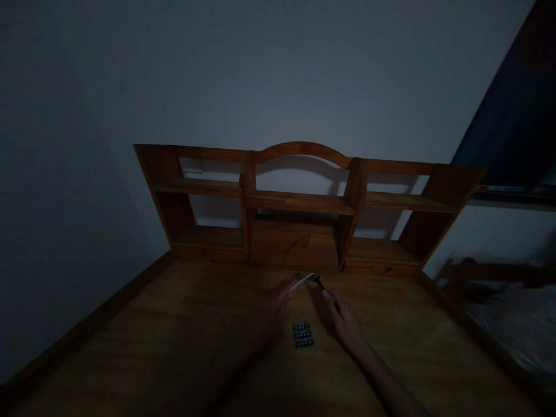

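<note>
the right hand (343,321) is closed around a thin dark tool (324,288) with a pale handle. the tool pokes up and away from the fingers, toward the back of the desk. the left hand (273,310) is pinched narrow, and its fingertips hold the end of a thin white strip (301,281). the tip of the tool and the far end of the white strip meet, or nearly meet, just above the desk (174,336). it is too dark to say if they really touch.

both arms reach forward over the wooden desk. the right arm comes in from the bottom right and is cut off at the edge. the left arm comes from the bottom middle and is so dark it is hard to see where it starts.

a small dark card with rows of little bumps (303,335) lies flat on the desk between the two hands, a bit closer to the person. neither hand touches it.

behind the hands stands a wooden shelf (299,202) against a pale wall (260,69). the room is very dim. on the right side something blurry and pale shows, but you cannot tell what it is.
</note>
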Demonstrator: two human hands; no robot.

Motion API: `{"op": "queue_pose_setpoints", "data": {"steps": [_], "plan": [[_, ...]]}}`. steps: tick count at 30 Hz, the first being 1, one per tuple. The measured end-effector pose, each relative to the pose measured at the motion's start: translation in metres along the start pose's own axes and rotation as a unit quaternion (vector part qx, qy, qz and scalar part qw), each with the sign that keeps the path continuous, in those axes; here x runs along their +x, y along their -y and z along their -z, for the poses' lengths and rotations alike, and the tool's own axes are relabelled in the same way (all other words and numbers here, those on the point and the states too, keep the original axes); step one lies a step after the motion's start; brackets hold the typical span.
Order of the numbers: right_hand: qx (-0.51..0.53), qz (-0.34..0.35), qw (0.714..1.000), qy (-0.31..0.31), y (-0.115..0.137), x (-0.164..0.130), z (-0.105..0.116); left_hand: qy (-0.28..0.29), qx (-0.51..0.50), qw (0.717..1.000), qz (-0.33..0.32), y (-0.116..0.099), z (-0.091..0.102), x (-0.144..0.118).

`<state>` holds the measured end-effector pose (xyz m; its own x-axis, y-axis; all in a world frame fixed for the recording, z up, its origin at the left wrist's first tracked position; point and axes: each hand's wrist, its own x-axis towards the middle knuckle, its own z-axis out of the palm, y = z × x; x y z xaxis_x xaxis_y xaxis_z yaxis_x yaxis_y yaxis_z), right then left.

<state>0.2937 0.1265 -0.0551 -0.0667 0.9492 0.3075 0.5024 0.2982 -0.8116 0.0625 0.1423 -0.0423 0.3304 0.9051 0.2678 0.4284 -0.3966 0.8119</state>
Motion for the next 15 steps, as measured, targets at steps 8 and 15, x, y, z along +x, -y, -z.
{"op": "queue_pose_setpoints", "data": {"steps": [8, 15], "plan": [[0.044, -0.008, 0.999, -0.014, 0.008, -0.001, 0.002, -0.032, 0.015, 0.999, -0.038, -0.015, 0.002, -0.006], [0.089, -0.015, 0.996, -0.013, 0.012, -0.004, -0.002, -0.066, 0.097, 0.993, -0.019, -0.013, -0.004, -0.01]]}}
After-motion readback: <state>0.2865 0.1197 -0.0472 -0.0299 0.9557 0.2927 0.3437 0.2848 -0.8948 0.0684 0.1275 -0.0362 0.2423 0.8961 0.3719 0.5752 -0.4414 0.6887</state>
